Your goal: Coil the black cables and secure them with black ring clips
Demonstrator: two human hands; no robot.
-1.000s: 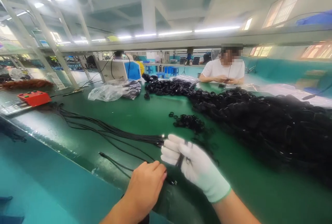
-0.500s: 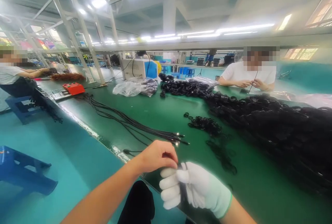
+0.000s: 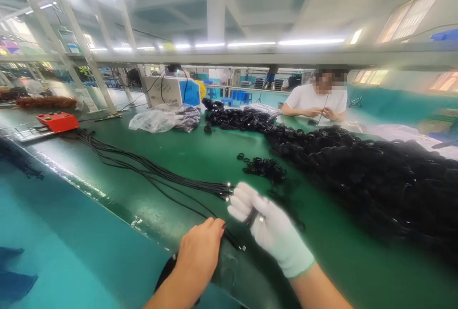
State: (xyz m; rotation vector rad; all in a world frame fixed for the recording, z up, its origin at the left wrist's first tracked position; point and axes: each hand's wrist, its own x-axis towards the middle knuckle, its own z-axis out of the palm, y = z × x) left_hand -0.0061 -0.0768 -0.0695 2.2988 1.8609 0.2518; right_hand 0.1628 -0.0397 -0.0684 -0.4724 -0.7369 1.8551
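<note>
My bare left hand (image 3: 201, 254) is at the table's near edge, its fingers curled over a few black cables (image 3: 233, 239) whose metal-tipped plugs stick out to the right. My right hand (image 3: 266, 225), in a white glove, is closed on black cable ends, with one small metal plug (image 3: 262, 219) showing by the thumb; most of what it grips is hidden. Just beyond its fingertips lie the metal plugs of a long bunch of black cables (image 3: 179, 179), which stretches back to the left across the green table (image 3: 186, 149).
Small black rings (image 3: 265, 168) lie beyond my right hand. A large heap of coiled black cables (image 3: 358, 170) covers the right side. Clear plastic bags (image 3: 157, 118), a red box (image 3: 59, 121) and a white-and-blue machine (image 3: 171, 90) stand farther back. A co-worker (image 3: 317, 97) sits opposite.
My left hand has come away from my right and down onto the cables at the table edge. The right hand has moved forward to the cable plugs. The view has swung right.
</note>
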